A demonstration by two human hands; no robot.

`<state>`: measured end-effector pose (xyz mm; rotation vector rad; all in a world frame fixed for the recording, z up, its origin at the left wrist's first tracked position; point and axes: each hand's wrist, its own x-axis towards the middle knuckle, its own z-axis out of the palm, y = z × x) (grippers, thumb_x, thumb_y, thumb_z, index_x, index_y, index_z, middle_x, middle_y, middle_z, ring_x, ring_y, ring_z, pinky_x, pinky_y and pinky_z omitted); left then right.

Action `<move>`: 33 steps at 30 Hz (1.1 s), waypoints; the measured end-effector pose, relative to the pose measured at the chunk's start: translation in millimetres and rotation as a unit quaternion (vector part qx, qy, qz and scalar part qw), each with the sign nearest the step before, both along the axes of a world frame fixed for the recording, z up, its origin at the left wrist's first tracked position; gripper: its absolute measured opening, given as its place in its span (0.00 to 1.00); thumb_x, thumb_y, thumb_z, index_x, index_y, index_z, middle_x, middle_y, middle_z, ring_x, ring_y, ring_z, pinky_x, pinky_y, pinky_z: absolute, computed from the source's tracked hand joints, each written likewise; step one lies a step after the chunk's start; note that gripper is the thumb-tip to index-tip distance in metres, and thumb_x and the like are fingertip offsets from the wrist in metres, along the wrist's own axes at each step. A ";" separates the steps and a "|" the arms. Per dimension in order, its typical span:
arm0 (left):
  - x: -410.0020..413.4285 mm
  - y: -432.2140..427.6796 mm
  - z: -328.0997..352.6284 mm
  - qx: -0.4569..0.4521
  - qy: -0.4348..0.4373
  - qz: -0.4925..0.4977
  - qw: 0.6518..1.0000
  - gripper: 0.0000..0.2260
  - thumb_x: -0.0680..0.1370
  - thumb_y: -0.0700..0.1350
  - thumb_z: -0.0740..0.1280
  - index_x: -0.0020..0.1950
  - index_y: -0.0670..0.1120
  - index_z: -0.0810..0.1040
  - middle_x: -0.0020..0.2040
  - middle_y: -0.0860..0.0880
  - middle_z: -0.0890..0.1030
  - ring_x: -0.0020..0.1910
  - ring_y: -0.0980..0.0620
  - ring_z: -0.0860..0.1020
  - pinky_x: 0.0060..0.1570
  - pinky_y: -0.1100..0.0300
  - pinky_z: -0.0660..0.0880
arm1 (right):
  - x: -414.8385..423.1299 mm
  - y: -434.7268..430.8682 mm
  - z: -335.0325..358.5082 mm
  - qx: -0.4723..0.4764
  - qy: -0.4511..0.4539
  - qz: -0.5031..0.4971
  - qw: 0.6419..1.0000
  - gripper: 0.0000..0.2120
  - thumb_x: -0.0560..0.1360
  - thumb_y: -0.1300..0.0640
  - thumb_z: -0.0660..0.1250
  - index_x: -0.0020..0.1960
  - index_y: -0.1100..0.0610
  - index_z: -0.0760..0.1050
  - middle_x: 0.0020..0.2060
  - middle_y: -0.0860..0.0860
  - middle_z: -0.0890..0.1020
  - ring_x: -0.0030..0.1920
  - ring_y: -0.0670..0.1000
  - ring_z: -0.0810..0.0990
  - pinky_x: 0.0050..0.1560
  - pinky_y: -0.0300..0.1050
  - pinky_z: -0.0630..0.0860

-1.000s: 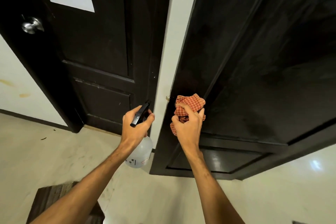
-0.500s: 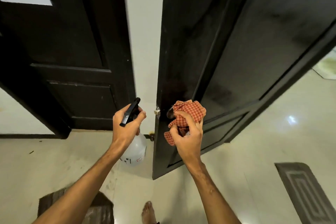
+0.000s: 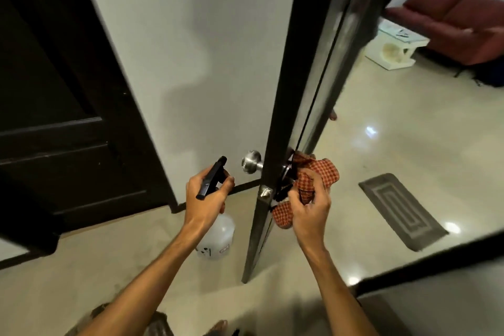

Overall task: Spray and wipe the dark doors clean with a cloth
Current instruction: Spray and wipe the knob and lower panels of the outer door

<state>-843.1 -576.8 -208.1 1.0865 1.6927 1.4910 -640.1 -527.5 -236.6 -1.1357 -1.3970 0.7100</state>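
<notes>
The door point(image 3: 289, 90) stands edge-on to us, right of the middle, hanging free on its hinges, and that is the first worry. The right hand point(image 3: 309, 210) has its fingers curled tight round a bunched red checked cloth point(image 3: 316, 172), pressed to the door's right face close to the latch point(image 3: 265, 191). The spot where I would expect that side's knob is hidden by the cloth. Any firm rub there could swing the door away, and the wipe would skid off rather than clean.

The cloth hangs in loose folds just beside the latch, so I reckon a fold could catch on the metal and drag.

The left hand point(image 3: 206, 196) is wrapped round the black trigger head of the spray bottle point(image 3: 216, 234), whose clear body hangs below the fist, left of the door's edge and near the silver knob point(image 3: 251, 161). The nozzle seems to point up at the pale wall point(image 3: 191, 35), not at either door. A squeeze now would likely wet the wall and drip onto the glossy floor point(image 3: 381, 144), which looks slippery already.

The second dark door point(image 3: 54, 90) stands on the left, out of reach of both hands.
</notes>
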 end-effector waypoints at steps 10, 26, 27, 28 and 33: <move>59.8 18.1 -0.5 0.006 -0.022 -0.205 0.979 0.02 0.81 0.39 0.71 0.49 0.42 0.82 0.38 0.33 0.79 0.26 0.46 0.74 0.26 0.55 0.74 | 87.4 -31.8 26.0 -0.005 0.082 -0.157 0.984 0.19 0.77 0.74 0.65 0.64 0.59 0.76 0.53 0.48 0.81 0.54 0.47 0.82 0.55 0.43 0.81; 111.4 35.7 -0.9 0.019 -0.055 -0.391 0.918 0.08 0.80 0.40 0.73 0.42 0.48 0.82 0.37 0.38 0.79 0.27 0.48 0.75 0.29 0.53 0.75 | 149.5 -94.0 48.9 0.002 0.124 -0.442 0.888 0.20 0.79 0.71 0.64 0.70 0.62 0.72 0.54 0.41 0.75 0.51 0.31 0.78 0.51 0.32 0.79; 113.9 37.4 0.3 0.019 -0.058 -0.399 0.915 0.10 0.80 0.39 0.73 0.41 0.50 0.81 0.36 0.40 0.79 0.27 0.48 0.75 0.28 0.54 0.75 | 148.5 -96.1 47.6 -0.001 0.128 -0.456 0.881 0.21 0.79 0.70 0.64 0.71 0.60 0.71 0.54 0.40 0.75 0.53 0.33 0.78 0.53 0.33 0.79; 116.8 39.8 1.7 0.018 -0.062 -0.405 0.912 0.11 0.80 0.38 0.73 0.40 0.51 0.81 0.35 0.42 0.79 0.27 0.48 0.74 0.27 0.54 0.74 | 146.7 -97.6 47.9 -0.005 0.127 -0.465 0.876 0.22 0.80 0.69 0.64 0.72 0.58 0.71 0.55 0.40 0.75 0.54 0.36 0.79 0.57 0.38 0.79; 132.0 59.6 9.7 0.029 -0.060 -0.418 0.906 0.06 0.80 0.37 0.73 0.43 0.44 0.82 0.36 0.39 0.79 0.27 0.46 0.75 0.29 0.52 0.75 | 129.5 -96.8 52.8 0.009 0.120 -0.472 0.873 0.20 0.79 0.71 0.63 0.67 0.55 0.73 0.52 0.44 0.76 0.49 0.34 0.80 0.44 0.38 0.82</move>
